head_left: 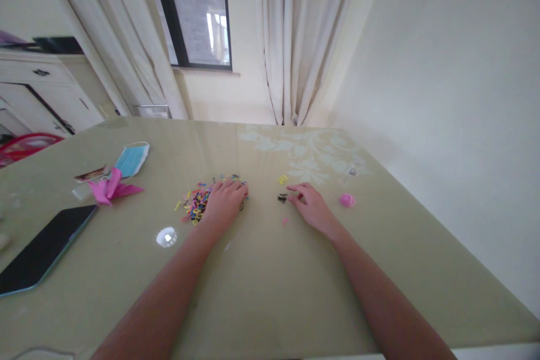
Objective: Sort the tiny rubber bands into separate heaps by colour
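Black pieces [282,198] lie just beside parted right fingers [298,187]

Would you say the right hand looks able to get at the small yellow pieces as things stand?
Probably yes: the right hand is close to the small yellow pieces, with nothing visible standing between, and the small black pieces lie on the near side, seemingly out of the way.

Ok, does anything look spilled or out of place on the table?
Nothing clearly spilled or broken. Only a lone pink piece stands out slightly: it lies by itself, while the black pieces and yellow pieces sit in groups.
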Tool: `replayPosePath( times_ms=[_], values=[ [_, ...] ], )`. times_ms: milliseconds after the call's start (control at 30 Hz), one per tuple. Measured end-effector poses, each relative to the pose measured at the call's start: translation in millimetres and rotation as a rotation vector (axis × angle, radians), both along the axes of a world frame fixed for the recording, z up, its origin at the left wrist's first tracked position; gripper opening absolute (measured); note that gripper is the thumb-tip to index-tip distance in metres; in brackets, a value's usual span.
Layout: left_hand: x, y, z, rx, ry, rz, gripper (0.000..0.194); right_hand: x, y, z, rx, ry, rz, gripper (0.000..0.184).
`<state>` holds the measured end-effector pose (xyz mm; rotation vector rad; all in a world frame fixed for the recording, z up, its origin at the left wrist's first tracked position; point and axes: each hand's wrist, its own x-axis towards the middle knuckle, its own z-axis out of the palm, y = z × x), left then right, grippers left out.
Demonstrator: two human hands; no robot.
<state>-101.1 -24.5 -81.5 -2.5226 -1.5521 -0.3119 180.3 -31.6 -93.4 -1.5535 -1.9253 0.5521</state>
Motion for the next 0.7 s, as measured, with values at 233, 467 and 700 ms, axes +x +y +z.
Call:
replayPosePath(
  times_ms=[233,467,700],
  values=[
    [3,0,0.9,0.06,-0.444,0.03,0.019,-6,0,-0.7,0.089,0.084,-0.008,0.026],
    [12,-17,21.2,-0.082,-1.185,-0.11,0.019,-23,-16,19.9,0.243,0.257,0.062,0.02],
    [30,-42,40.2,-0.125,-1.465,-0.319,0.014,-38,-37,40.0,0.342,0.38,0.166,0.012]
  ],
)
